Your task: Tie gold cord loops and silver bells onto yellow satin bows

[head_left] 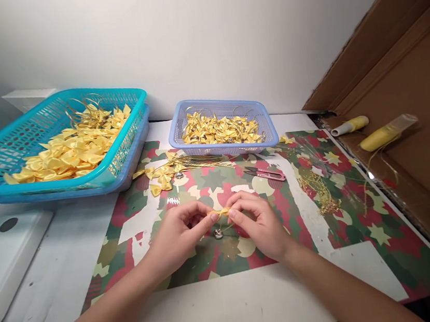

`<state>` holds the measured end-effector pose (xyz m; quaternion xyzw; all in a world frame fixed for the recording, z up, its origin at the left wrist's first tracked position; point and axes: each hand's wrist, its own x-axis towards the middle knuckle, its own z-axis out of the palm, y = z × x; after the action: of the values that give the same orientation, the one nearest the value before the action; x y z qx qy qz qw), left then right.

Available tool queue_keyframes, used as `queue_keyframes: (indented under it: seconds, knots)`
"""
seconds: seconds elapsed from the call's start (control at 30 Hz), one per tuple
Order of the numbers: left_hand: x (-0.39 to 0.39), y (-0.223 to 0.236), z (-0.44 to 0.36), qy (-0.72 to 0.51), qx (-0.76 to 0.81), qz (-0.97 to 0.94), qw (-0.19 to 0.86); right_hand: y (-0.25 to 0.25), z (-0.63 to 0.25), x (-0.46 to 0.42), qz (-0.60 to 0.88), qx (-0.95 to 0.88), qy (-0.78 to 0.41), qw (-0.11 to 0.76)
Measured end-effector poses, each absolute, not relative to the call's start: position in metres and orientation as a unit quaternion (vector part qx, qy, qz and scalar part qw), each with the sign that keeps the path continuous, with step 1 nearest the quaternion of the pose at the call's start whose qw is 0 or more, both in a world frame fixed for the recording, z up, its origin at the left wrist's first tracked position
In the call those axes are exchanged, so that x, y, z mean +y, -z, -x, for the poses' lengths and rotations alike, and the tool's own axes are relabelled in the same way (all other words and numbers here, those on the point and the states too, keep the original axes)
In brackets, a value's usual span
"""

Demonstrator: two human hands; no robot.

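Note:
A small yellow ribbon bow (224, 211) is pinched between both hands over the patterned paper sheet. My left hand (182, 230) closes thumb and fingers on the bow's left end. On the right end, my right hand (259, 221) has its thumb and fingers pressed together. Just below the bow is a small silver bell (218, 233), with a thin gold cord running beside it toward my right hand. Beyond the hands, several loose yellow bows (160, 177) lie next to a bundle of gold cords (203, 161) and another silver bell (179, 175).
A turquoise basket (120, 91) full of yellow bows stands at left, nested on a blue one. Behind the hands is a periwinkle basket (218, 103) of bows. Pink thread snips (265, 173) and tangled gold cord (321, 195) lie right. Cardboard (403, 70) walls the right side.

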<state>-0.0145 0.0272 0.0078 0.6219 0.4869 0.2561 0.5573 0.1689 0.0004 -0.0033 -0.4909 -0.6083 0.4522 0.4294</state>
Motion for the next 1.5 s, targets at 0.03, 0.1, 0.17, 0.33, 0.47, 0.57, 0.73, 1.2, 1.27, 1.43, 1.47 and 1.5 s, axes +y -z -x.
queue_keyframes:
  seconds: [0.03, 0.1, 0.17, 0.33, 0.47, 0.57, 0.73, 1.2, 1.27, 1.43, 1.47, 1.5]
  knots:
    - [0.027, -0.008, 0.014, -0.26, 0.487, -0.618, 0.56, 0.003, -0.169, 0.0, 0.491, -0.611, -0.453, 0.424]
    - [0.025, -0.007, 0.013, -0.263, 0.487, -0.608, 0.569, 0.002, -0.168, -0.001, 0.49, -0.612, -0.461, 0.416]
    - [0.024, -0.005, 0.013, -0.265, 0.488, -0.6, 0.576, 0.002, -0.167, -0.002, 0.488, -0.613, -0.467, 0.41]
    - [0.023, -0.002, 0.013, -0.276, 0.486, -0.6, 0.572, 0.004, -0.166, -0.002, 0.486, -0.617, -0.466, 0.407]
    - [0.022, -0.001, 0.013, -0.287, 0.478, -0.605, 0.569, 0.003, -0.165, -0.002, 0.493, -0.617, -0.463, 0.402]
    - [0.021, -0.002, 0.013, -0.288, 0.478, -0.605, 0.568, 0.003, -0.165, -0.002, 0.495, -0.619, -0.459, 0.402]
    - [0.021, -0.001, 0.012, -0.296, 0.484, -0.614, 0.549, 0.003, -0.165, -0.003, 0.491, -0.625, -0.456, 0.401]
    - [0.018, 0.0, 0.012, -0.335, 0.452, -0.732, 0.384, 0.002, -0.161, -0.005, 0.5, -0.641, -0.42, 0.402]
    - [0.017, 0.002, 0.012, -0.355, 0.427, -0.766, 0.323, 0.002, -0.16, -0.006, 0.504, -0.642, -0.415, 0.403]
    - [0.015, 0.004, 0.012, -0.409, 0.345, -0.822, 0.194, 0.001, -0.157, -0.007, 0.513, -0.635, -0.408, 0.408]
    - [0.015, 0.003, 0.012, -0.409, 0.335, -0.83, 0.179, 0.001, -0.156, -0.008, 0.514, -0.634, -0.406, 0.411]
    - [0.014, 0.003, 0.012, -0.408, 0.328, -0.836, 0.166, 0.001, -0.155, -0.009, 0.515, -0.633, -0.401, 0.416]
